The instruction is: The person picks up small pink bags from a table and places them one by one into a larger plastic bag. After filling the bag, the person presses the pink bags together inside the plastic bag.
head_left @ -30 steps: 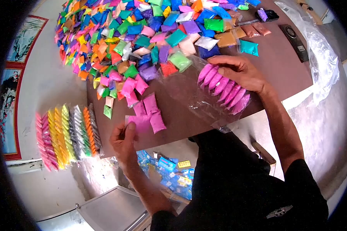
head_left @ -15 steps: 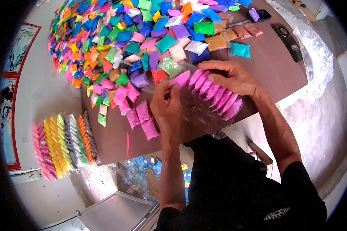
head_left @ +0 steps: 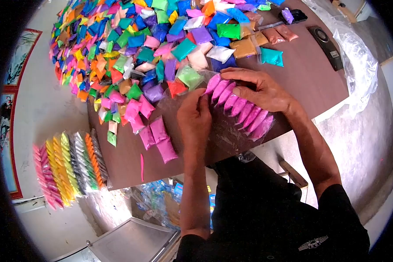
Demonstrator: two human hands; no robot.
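A row of several pink packets (head_left: 241, 107) lies overlapped inside a clear plastic bag (head_left: 225, 131), held over the table's near side. Across the upper edge of the row, my right hand (head_left: 266, 91) is closed, with its fingers behind and its thumb on the packets. My left hand (head_left: 194, 117) pinches the bag at its left end, beside the end packet; its fingertips are partly hidden. Left of that hand, a few more pink packets (head_left: 166, 149) lie flat on the brown table (head_left: 126, 163).
A large heap of multicoloured packets (head_left: 153, 41) covers the table's far side. Filled bags of packets in colour rows (head_left: 67, 168) hang at the left edge. A pink strip (head_left: 142, 167) lies near the front. A black device (head_left: 325, 46) and clear plastic sheeting (head_left: 358, 65) are at right.
The end pink packet, apart from the row before, now rests against the others. My left hand has shifted slightly right, towards the row. My right hand keeps its grip.
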